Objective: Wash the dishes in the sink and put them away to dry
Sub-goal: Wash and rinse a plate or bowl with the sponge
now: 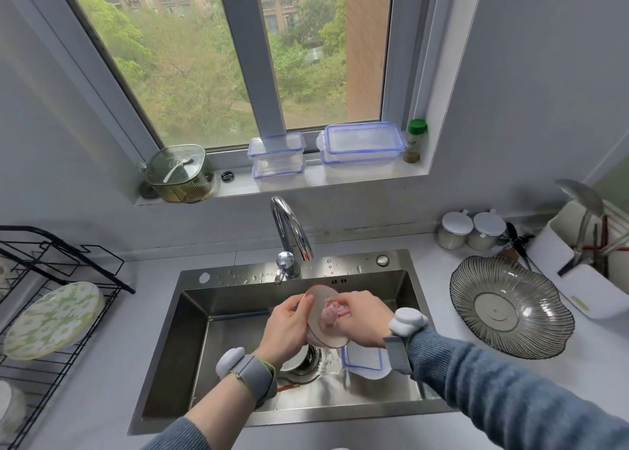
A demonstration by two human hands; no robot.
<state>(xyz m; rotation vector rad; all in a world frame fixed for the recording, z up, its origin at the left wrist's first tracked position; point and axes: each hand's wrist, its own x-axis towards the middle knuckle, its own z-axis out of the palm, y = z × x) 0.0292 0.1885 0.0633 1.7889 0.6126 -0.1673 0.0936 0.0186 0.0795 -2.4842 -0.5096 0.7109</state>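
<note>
- A small white bowl with a red rim [327, 317] is held tilted over the steel sink [190, 330], its inside facing the camera, with water running off its lower edge.
- A pink scrubbing cloth [329, 314] is pressed inside the bowl.
- A white bowl [292, 361] sits by the drain.
- A blue-rimmed container lid [362, 356] lies on a white plate [372, 374] on the sink floor.
- A green floral plate [51, 320] leans in the black drying rack [85, 269] on the left.
</note>
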